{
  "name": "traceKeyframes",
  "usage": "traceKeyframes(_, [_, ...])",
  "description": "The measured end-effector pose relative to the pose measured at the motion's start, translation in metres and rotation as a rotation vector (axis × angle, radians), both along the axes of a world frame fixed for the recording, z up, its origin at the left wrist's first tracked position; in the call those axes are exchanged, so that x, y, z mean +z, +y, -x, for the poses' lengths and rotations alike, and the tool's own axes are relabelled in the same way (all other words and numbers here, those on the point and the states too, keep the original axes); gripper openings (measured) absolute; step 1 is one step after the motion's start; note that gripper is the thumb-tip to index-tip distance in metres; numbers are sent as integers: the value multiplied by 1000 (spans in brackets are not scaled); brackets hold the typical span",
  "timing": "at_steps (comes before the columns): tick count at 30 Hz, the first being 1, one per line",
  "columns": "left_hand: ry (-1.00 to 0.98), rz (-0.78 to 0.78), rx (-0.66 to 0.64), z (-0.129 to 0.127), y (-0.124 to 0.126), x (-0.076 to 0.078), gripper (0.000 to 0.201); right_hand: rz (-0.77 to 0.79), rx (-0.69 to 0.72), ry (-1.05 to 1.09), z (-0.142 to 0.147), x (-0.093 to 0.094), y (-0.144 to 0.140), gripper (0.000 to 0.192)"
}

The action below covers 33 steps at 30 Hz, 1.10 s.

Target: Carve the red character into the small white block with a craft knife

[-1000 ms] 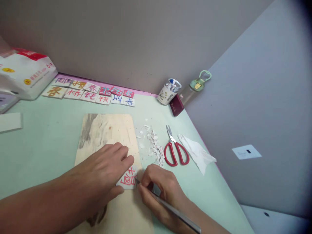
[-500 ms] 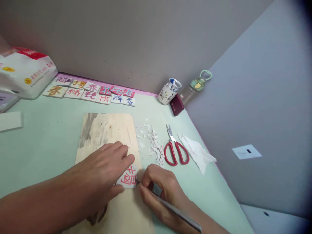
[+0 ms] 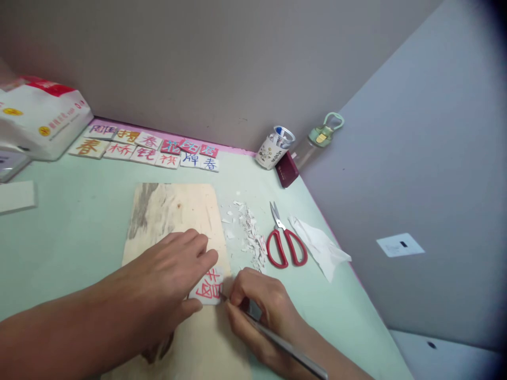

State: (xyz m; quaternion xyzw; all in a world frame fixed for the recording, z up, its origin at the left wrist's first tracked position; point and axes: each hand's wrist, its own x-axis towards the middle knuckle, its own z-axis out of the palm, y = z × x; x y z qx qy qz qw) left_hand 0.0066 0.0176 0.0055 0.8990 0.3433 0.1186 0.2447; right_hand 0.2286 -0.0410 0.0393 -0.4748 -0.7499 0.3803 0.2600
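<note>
We see 2 bare hands at work on a wooden board [image 3: 174, 211] lying on a pale green table [image 3: 71, 232]. The left hand [image 3: 166, 279] lies flat w/ fingers pinning a small white tile [image 3: 208, 287] bearing a red character, near the board's right edge. The right hand [image 3: 257, 306] is closed round a thin metal carving knife [image 3: 285, 345], tip touching the tile's right edge. White shavings [image 3: 249, 235] lie just right of the board, red scissors [image 3: 283, 245] beside them. 2 rows of finished tiles [image 3: 150, 149] sit at the back.
</note>
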Motion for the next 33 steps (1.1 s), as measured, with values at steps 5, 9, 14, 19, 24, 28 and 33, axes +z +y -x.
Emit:
traceKeyframes(5, [6, 1, 2, 0, 0, -1, 37, -20, 4, 1, 0, 0, -2, 18])
traceKeyframes(9, [28, 9, 8, 0, -1, 1, 37, -2, -9, 6, 0, 1, -3, 18])
traceKeyframes(14, [31, -15, -2, 0, 0, 3, 36, 54, -72, 24, 1, -3, -6, 17])
traceKeyframes(19, [21, -46, 5, 3, 1, -1, 45, 95, -159, 76, 1, -13, -9, 19])
traceKeyframes(24, [45, -26, -42, 8, 4, -2, 52, 154, -243, 137, 2, -16, -8, 21])
traceKeyframes(28, [-3, -40, -78, 9, 5, -1, 39, 185, -291, 171, 4, -18, -7, 23])
traceKeyframes(33, [79, 33, -90, 5, 4, 1, 37, 213, -349, 196, 4, -21, -7, 24])
